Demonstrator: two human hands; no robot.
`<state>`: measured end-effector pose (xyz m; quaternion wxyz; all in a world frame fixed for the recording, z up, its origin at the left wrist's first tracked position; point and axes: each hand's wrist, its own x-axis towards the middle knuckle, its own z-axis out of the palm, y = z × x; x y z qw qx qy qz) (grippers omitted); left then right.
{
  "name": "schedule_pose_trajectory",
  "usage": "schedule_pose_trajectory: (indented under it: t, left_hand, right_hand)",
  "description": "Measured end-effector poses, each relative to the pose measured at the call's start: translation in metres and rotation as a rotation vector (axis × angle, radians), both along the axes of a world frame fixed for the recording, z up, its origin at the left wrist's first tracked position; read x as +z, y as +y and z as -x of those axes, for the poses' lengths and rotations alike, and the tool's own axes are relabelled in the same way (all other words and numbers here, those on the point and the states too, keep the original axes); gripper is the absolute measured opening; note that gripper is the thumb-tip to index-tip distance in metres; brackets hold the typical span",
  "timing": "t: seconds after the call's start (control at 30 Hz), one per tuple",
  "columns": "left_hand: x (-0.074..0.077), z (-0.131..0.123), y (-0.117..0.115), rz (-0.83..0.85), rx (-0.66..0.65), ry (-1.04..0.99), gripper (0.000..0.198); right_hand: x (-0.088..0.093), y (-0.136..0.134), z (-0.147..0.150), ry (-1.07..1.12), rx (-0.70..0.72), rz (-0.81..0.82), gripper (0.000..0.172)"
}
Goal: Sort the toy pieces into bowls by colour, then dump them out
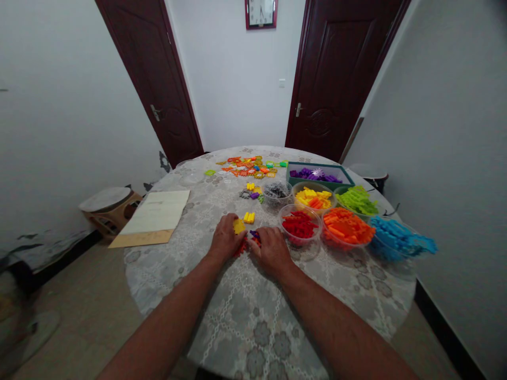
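Observation:
My left hand (226, 236) is closed at the middle of the table, with a yellow plastic building piece (238, 226) at its fingertips. Below them, red building pieces (240, 248) show between my two hands. My right hand (271, 247) is closed too, its fingers on a small purple building piece (254, 234) that meets the red ones. How these pieces join is mostly hidden by my fingers. Just beyond my hands lies a loose yellow piece (249, 217). Farther off is a little group of yellow, grey, purple and green pieces (254, 195).
On the right stand clear bowls of red (299, 225), orange (347, 227), blue (400, 238), yellow (313, 198), green (357, 200) and grey pieces (277, 190). A box (348, 182) holds purple pieces. Mixed flat pieces (249, 168) spread at the back; a paper pad (156, 214) lies left.

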<state>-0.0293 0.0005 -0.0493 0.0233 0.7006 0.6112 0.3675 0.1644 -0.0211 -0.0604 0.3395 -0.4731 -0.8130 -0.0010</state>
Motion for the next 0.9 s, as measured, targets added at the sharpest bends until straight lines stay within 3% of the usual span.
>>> schedule_pose_trajectory:
  t: [0.27, 0.63, 0.73, 0.9]
  left_hand:
    - [0.003, -0.015, -0.014, -0.005, 0.060, -0.026, 0.044]
    - [0.000, -0.026, -0.004, 0.007, 0.127, -0.036, 0.047]
    - [0.003, -0.030, 0.000, 0.012, 0.156, -0.112, 0.048]
    - [0.008, -0.036, 0.012, 0.005, 0.234, -0.355, 0.049]
  right_hand:
    - [0.003, 0.002, 0.002, -0.066, -0.060, -0.011, 0.030]
    - [0.021, -0.007, 0.001, -0.198, -0.067, 0.085, 0.030]
    - [0.017, -0.006, 0.000, -0.182, -0.059, 0.101, 0.027]
    - [0.007, -0.002, -0.004, -0.014, -0.010, 0.094, 0.039]
